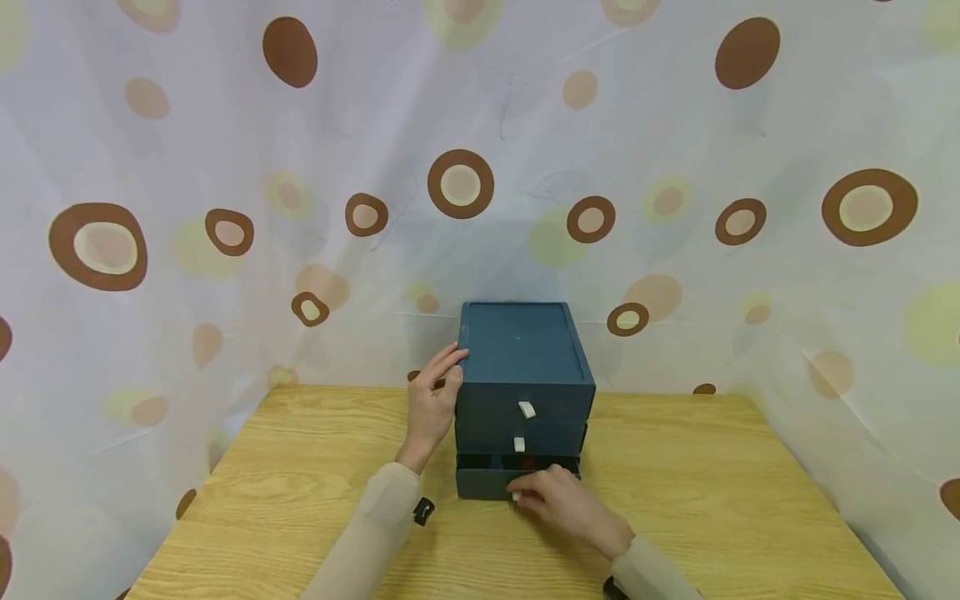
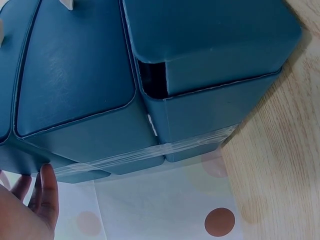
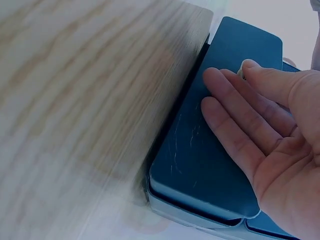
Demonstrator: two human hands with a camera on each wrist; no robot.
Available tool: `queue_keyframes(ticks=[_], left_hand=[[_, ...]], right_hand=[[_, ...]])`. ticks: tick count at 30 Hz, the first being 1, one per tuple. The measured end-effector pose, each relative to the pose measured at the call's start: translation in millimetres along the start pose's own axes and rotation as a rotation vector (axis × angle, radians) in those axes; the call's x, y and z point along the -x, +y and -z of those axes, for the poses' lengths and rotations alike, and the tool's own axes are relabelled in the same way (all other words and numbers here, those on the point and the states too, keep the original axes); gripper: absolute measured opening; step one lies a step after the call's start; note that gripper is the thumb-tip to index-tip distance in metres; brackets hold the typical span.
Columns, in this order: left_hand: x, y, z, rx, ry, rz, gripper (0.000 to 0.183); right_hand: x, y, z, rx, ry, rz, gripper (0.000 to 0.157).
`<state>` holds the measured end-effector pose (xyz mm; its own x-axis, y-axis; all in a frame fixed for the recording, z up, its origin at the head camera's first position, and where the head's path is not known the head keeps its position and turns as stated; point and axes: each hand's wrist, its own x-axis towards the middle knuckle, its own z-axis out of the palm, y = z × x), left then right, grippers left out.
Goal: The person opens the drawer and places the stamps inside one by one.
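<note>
A dark blue box of three stacked drawers (image 1: 525, 346) stands on the wooden table, a pale pull tab on each front. Its bottom drawer (image 1: 480, 485) is pulled partly out, with a dark inside and a small reddish patch showing. My right hand (image 1: 566, 504) pinches the bottom drawer's pull tab between thumb and index finger; the right wrist view shows the other fingers lying along the scratched drawer front (image 3: 185, 155). My left hand (image 1: 435, 404) rests its fairly straight fingertips against the box's left side near the top. Clear tape (image 2: 175, 147) runs along that side.
The wooden table (image 1: 315, 467) extends to both sides of the box. Behind it hangs a pale curtain (image 1: 510, 108) with brown and beige rings and dots. A black band (image 1: 423, 511) sits on the left wrist over a light sleeve.
</note>
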<state>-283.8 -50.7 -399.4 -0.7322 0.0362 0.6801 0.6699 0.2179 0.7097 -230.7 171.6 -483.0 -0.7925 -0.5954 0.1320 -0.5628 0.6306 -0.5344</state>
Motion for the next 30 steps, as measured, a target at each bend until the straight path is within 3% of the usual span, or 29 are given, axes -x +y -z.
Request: queue_keyframes(ticks=[12,30], left_hand=[[-0.4,0.4,0.7,-0.011,-0.001,-0.020,0.031],[-1.0,2.4,1.0,-0.001,0.002,-0.004,0.031]], right_hand=[[-5.4,2.8,0.3,0.046,0.025,0.002,0.020],[-12.2,9.0,-0.9,0.023,0.017,-0.099,0.029]])
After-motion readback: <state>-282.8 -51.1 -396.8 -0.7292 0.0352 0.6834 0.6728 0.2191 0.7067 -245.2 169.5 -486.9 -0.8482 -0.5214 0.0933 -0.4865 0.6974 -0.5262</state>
